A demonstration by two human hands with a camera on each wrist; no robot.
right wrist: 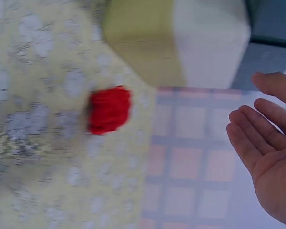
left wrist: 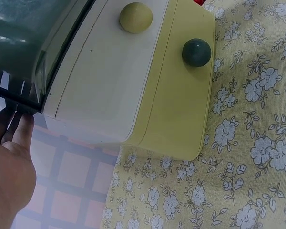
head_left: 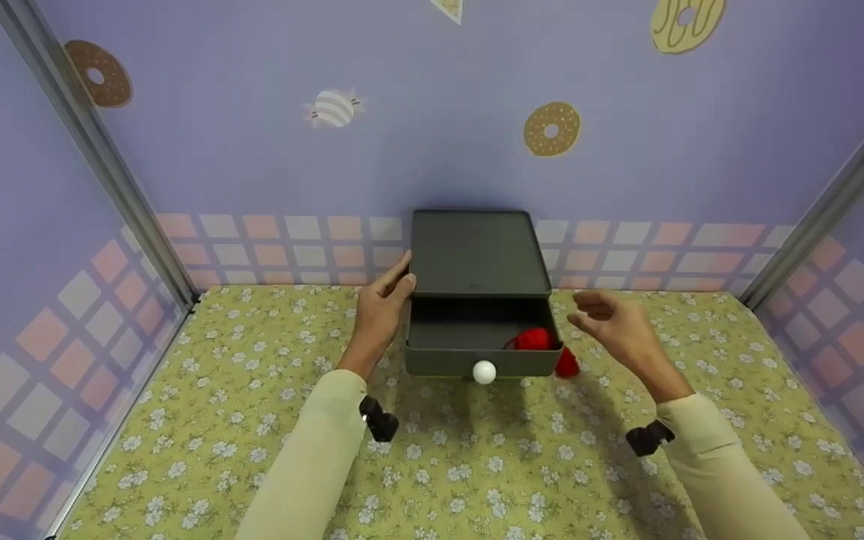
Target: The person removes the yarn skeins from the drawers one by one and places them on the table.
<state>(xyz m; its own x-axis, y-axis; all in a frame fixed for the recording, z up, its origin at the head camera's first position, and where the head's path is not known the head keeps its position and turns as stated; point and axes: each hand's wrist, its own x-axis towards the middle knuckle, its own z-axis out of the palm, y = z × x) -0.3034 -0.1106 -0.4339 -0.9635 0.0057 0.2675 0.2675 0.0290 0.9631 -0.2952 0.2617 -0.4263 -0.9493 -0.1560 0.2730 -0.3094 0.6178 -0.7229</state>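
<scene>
A small chest of drawers stands by the back wall, dark green on top, white in the middle and yellow below. Its dark top drawer, with a white knob, is pulled out. Inside its front right corner lies a red yarn ball. A second red yarn ball sits on the cloth to the right of the chest. My left hand rests its fingers against the left side of the dark top tier. Off to the right, my right hand hovers with nothing in it, fingers slightly bent.
The white tier carries a yellow knob, the yellow tier a dark green knob. A flowered cloth covers the table. Purple walls with metal corner posts enclose the back and both sides.
</scene>
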